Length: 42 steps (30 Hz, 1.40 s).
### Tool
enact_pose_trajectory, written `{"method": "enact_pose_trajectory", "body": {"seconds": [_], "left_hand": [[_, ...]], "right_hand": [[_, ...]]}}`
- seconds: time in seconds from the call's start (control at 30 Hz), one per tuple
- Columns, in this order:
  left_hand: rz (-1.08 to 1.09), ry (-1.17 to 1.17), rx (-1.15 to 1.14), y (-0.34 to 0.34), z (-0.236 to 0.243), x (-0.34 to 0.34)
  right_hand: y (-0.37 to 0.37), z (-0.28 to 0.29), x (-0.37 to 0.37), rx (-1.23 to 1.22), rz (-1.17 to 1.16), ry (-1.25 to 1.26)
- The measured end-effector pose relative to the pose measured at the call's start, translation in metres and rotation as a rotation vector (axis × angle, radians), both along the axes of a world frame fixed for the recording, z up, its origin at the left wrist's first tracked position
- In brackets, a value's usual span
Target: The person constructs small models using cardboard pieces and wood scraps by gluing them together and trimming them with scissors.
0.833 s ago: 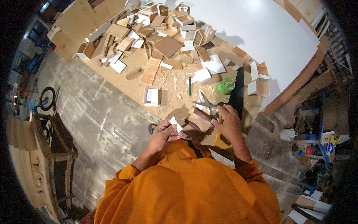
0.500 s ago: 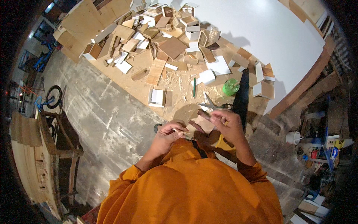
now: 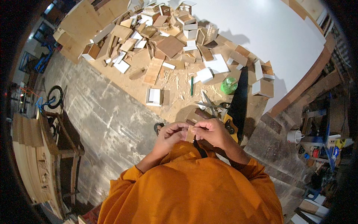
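A small flat piece of light wood [image 3: 190,134] is held up between my two hands, close to my orange top. My left hand [image 3: 169,137] pinches its left side with fingers bent. On the other side my right hand [image 3: 213,133] grips it with thumb and fingertips. Just beyond the hands lie dark brown wood strips [image 3: 202,114], partly covered by my right hand. Open scissors [image 3: 213,106] rest past them on the worktable. To the right is a handsaw [image 3: 239,102] with a dark blade and yellow handle.
A pile of wood offcuts and small wooden boxes [image 3: 171,46] covers the far worktable. A green jar [image 3: 229,86], a green pencil [image 3: 192,86] and a small white-lined box [image 3: 154,97] sit nearer. A large white board [image 3: 268,33] spans the far right. Wooden furniture [image 3: 56,156] stands left.
My right hand has moved left and inward, taking hold of the small wood piece with the left hand. The piece now shows its flat face. The saw's yellow handle is more exposed.
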<state>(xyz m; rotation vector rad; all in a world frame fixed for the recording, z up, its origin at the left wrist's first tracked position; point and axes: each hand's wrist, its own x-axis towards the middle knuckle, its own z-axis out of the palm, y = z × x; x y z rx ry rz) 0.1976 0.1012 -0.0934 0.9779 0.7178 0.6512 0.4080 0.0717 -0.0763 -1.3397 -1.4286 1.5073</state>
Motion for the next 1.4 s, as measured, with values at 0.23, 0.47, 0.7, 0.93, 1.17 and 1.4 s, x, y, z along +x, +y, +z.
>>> {"method": "enact_pose_trajectory", "body": {"seconds": [0.23,0.47,0.7,0.93,1.17,1.4], "left_hand": [[-0.037,0.019,-0.065,-0.003,-0.023,0.001],[0.068,-0.007,-0.227,-0.001,-0.029,0.001],[0.154,-0.174,-0.411,0.003,-0.037,-0.005],[0.234,-0.336,-0.541,0.005,-0.036,-0.006],[0.207,-0.31,-0.442,0.003,-0.022,-0.008],[0.212,-0.295,-0.372,0.001,-0.018,-0.01]], "right_hand": [[0.006,-0.015,0.008,0.185,-0.204,-0.376],[0.001,-0.034,0.064,0.29,-0.17,-0.938],[0.007,-0.028,0.061,0.288,-0.159,-0.984],[0.011,-0.022,0.063,0.197,-0.044,-1.064],[0.02,-0.022,0.068,0.15,-0.008,-1.044],[0.032,-0.021,0.069,0.214,-0.053,-0.933]]}}
